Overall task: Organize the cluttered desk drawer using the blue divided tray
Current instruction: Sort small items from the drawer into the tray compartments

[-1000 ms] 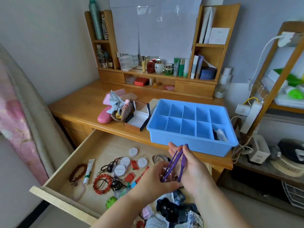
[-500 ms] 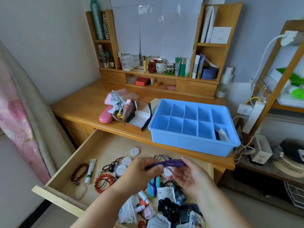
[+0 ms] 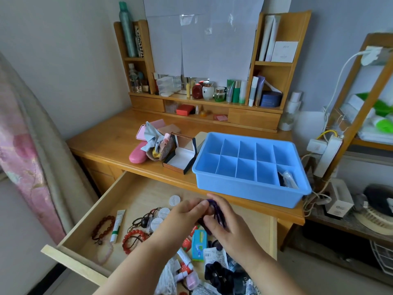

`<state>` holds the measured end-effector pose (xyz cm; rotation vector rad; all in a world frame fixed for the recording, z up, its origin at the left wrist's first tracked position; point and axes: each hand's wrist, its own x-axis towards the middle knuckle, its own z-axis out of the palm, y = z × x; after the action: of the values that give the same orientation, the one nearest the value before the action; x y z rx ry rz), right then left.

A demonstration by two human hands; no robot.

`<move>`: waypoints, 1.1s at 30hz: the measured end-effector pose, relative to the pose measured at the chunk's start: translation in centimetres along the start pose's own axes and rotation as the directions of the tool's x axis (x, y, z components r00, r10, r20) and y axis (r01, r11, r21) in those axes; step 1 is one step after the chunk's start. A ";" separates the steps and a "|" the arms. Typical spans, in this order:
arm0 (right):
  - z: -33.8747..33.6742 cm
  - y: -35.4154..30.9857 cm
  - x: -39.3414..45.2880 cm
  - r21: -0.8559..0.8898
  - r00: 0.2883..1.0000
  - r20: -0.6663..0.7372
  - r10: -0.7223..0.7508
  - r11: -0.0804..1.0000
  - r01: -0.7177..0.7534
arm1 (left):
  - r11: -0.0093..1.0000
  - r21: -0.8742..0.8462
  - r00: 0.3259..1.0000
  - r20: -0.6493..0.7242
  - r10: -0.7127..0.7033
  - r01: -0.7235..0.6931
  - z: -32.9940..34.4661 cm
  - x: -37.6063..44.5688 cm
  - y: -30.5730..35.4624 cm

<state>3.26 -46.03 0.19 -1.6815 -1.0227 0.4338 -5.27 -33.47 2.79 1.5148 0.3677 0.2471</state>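
The blue divided tray (image 3: 251,187) stands on the desk's front right, with a black and clear item in its near-right compartment. Below it the open wooden drawer (image 3: 89,211) holds bead bracelets (image 3: 134,239), a white tube (image 3: 118,225), round white lids (image 3: 174,201), packets and a dark scrunchie. Over the drawer's middle both hands hold a purple band (image 3: 217,211), now bunched and motion-blurred. My left hand (image 3: 182,216) pinches its upper end. My right hand (image 3: 223,226) curls around its looped part.
A pink case (image 3: 138,155), a cloth pouch and an open jewellery box (image 3: 180,158) lie on the desk left of the tray. Cosmetics fill the back shelf. A wooden rack with cables and a power strip (image 3: 327,156) stands to the right.
The purple band was stretched long between the hands, first upright, then level. Now both hands have come together and it is gathered into a small bunch.
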 end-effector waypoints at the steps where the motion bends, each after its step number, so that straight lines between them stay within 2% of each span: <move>1: 0.1 0.0 0.0 0.125 0.998 -0.001 0.061 0.990 -0.061 | 0.991 -0.131 1.000 -0.024 -0.017 0.013 0.3 0.1 -0.1; 3: 0.4 0.3 -0.1 0.201 0.992 -0.030 0.121 0.973 -0.113 | 0.957 -0.288 0.996 -0.072 -0.047 0.024 0.9 0.4 -0.3; 5: 0.8 0.2 -0.4 0.223 0.991 0.004 0.135 0.966 -0.133 | 0.916 -0.398 0.987 -0.117 -0.113 0.058 1.5 0.8 -0.5; 7: 1.1 -0.2 -0.6 0.150 0.989 0.005 0.146 0.978 -0.145 | 0.876 -0.472 0.973 -0.137 -0.185 0.100 1.9 1.2 -0.9; 8: 1.2 -0.2 -0.7 0.079 0.986 -0.048 0.157 0.985 -0.153 | 0.865 -0.489 0.969 -0.141 -0.203 0.110 2.1 1.3 -1.0; 10: 0.8 -0.2 -0.6 -0.078 0.965 -0.175 0.196 0.974 -0.212 | 0.864 -0.490 0.971 -0.124 -0.202 0.117 2.7 1.7 -1.4; 12: 0.2 -0.3 -0.5 -0.150 0.951 -0.201 0.235 0.952 -0.267 | 0.856 -0.496 0.969 -0.103 -0.223 0.144 3.1 1.9 -1.7; 17: -2.0 -0.2 -0.1 -0.163 0.985 0.028 0.171 0.973 -0.165 | 0.835 -0.511 0.954 -0.091 -0.287 0.202 2.2 2.9 -3.2; 21: -4.1 -0.6 0.7 -0.139 0.968 0.079 0.239 0.964 -0.227 | 0.835 -0.493 0.958 -0.007 -0.286 0.246 2.3 3.8 -4.0; 22: -5.3 -0.7 1.2 -0.148 0.962 0.050 0.267 0.955 -0.257 | 0.848 -0.463 0.958 0.011 -0.286 0.259 2.2 4.0 -4.2; 24: -8.4 -0.8 2.9 -0.230 0.949 -0.136 0.285 0.922 -0.310 | 0.870 -0.409 0.955 0.014 -0.297 0.276 1.6 4.1 -4.8; 26: -12.1 -0.9 5.5 -0.473 0.907 -0.356 0.226 0.794 -0.383 | 0.884 -0.368 0.949 -0.010 -0.315 0.289 0.9 3.8 -5.6; 27: -13.8 -0.9 6.8 -0.612 0.891 -0.410 0.195 0.665 -0.428 | 0.884 -0.356 0.942 -0.024 -0.335 0.305 0.7 3.6 -6.2; 29: -15.6 -0.6 9.4 -0.799 0.882 -0.399 0.251 0.378 -0.468 | 0.868 -0.346 0.917 -0.050 -0.396 0.356 0.4 2.9 -7.6; 31: -15.5 0.1 11.4 -0.874 0.839 -0.358 0.410 0.170 -0.455 | 0.845 -0.340 0.885 -0.070 -0.460 0.412 0.3 2.3 -8.9; 33: -14.3 0.8 12.6 -0.925 0.786 -0.331 0.523 -0.016 -0.379 | 0.824 -0.344 0.858 -0.090 -0.505 0.449 0.0 2.0 -10.0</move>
<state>20.91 -44.57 7.17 -3.3650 -0.7652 0.2328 -4.13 -33.13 -7.31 1.0452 0.8040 0.0334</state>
